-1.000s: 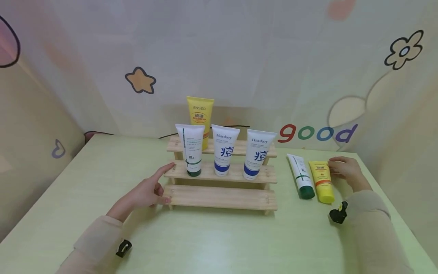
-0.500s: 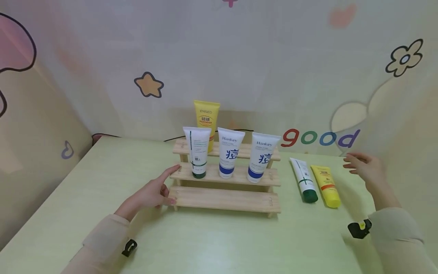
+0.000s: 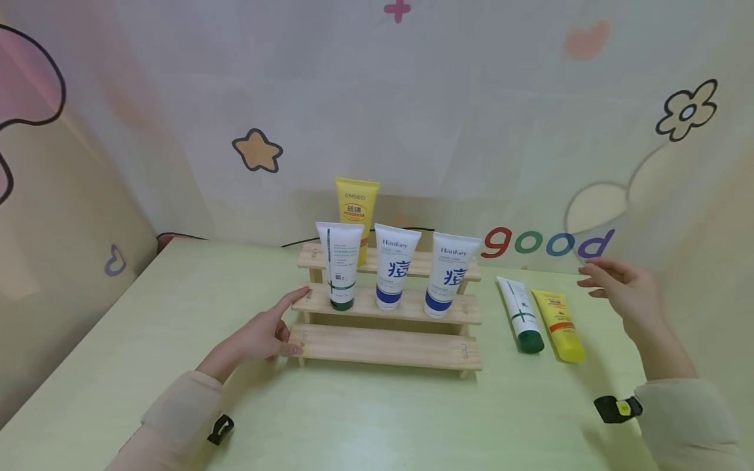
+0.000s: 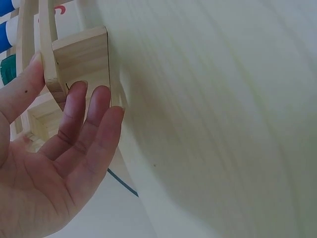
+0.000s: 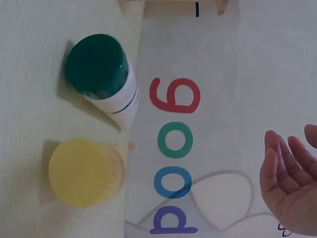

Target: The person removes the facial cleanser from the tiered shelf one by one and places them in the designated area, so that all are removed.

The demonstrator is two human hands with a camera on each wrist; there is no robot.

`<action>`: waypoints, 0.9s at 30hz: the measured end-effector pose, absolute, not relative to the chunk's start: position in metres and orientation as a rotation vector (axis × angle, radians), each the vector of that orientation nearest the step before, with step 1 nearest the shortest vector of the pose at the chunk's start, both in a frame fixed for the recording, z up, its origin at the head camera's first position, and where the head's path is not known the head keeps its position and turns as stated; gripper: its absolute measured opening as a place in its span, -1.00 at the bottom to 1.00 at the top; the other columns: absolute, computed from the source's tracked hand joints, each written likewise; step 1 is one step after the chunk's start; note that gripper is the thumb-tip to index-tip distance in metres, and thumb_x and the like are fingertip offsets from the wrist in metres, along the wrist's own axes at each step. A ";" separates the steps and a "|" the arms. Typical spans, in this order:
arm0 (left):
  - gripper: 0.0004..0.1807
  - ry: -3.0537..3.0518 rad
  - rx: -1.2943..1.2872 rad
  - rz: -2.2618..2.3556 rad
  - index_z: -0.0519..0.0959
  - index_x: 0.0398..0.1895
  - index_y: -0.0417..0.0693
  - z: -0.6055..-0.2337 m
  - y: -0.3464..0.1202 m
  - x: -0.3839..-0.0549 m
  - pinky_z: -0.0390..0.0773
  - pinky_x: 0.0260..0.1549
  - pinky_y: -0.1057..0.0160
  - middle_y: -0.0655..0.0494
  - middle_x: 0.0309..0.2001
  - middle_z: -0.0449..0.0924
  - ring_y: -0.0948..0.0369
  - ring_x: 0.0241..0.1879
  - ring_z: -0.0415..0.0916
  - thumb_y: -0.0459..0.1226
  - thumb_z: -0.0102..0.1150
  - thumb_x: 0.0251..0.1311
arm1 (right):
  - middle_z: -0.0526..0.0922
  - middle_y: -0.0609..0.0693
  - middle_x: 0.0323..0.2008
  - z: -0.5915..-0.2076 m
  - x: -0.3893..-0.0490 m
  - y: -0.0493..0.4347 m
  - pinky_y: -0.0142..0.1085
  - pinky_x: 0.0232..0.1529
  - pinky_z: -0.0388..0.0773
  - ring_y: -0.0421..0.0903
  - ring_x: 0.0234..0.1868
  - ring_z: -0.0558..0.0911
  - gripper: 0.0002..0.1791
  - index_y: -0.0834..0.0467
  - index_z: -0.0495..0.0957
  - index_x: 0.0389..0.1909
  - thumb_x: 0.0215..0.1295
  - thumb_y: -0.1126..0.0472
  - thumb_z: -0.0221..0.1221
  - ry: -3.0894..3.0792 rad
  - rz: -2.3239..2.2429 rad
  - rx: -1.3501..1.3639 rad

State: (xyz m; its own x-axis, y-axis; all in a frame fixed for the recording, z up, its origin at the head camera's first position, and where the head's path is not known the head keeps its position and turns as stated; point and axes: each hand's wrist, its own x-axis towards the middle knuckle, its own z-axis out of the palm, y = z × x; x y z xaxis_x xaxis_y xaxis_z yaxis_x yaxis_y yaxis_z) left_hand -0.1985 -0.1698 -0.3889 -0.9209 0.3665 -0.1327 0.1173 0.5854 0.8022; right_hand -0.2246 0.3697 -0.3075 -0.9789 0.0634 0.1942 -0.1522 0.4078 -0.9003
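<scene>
"Where is the left hand (image 3: 259, 340)?"

"At the left end of the wooden rack (image 3: 385, 350). Thumb and index finger are spread wide: the thumb touches the bottom tier, the index finger the middle tier. The other fingers bend loosely beside that end of the rack."

"And the right hand (image 3: 633, 294)?"

"Well to the right of the rack, raised above the table (image 3: 353, 418), empty, its fingers relaxed and slightly bent."

"Which thing is nearest to it?"

"The small yellow tube (image 3: 559, 324), lying on the table to the right of the rack, cap toward the person. Hand and tube are apart. Between that tube and the rack lies a white tube (image 3: 520, 314), its green cap also toward the person."

"What does the rack carry?"

"On its middle tier, three upright tubes: a green-capped tube (image 3: 340, 265) toward the left, a blue-banded tube (image 3: 396, 265) around the middle, and a second blue-banded tube (image 3: 452, 275) toward the right. The tall yellow tube (image 3: 357, 203) stands on the top tier, partly hidden by the green-capped one."

"Behind the rack?"

"A pale printed backdrop (image 3: 471, 131), with coloured lettering (image 3: 526, 242) reading 'good' to the rack's right."
</scene>
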 end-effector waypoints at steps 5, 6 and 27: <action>0.08 2.536 0.393 1.254 -0.12 0.40 0.32 -0.389 -0.170 -0.197 0.36 -0.70 0.26 0.02 -0.62 0.32 0.21 -0.68 0.24 -0.39 0.35 -0.08 | 0.58 -0.36 -0.33 -0.300 -0.216 0.349 -0.56 -0.37 0.48 -0.39 -0.37 0.60 -0.87 -0.12 0.48 -0.16 0.33 0.13 0.02 -2.455 1.570 0.142; 0.08 2.538 0.391 1.252 -0.12 0.40 0.32 -0.388 -0.169 -0.197 0.36 -0.70 0.26 0.02 -0.62 0.32 0.21 -0.67 0.25 -0.39 0.35 -0.08 | 0.58 -0.35 -0.32 -0.298 -0.214 0.345 -0.57 -0.36 0.48 -0.39 -0.36 0.60 -0.86 -0.11 0.48 -0.15 0.33 0.13 0.02 -2.450 1.561 0.152; 0.08 2.526 0.363 1.251 -0.12 0.40 0.34 -0.386 -0.169 -0.197 0.37 -0.68 0.26 0.01 -0.60 0.33 0.19 -0.64 0.27 -0.39 0.35 -0.09 | 0.59 -0.26 -0.19 -0.265 -0.191 0.266 -0.52 -0.25 0.48 -0.31 -0.21 0.59 -0.73 0.19 0.49 0.01 0.30 0.26 0.05 -2.360 1.380 0.555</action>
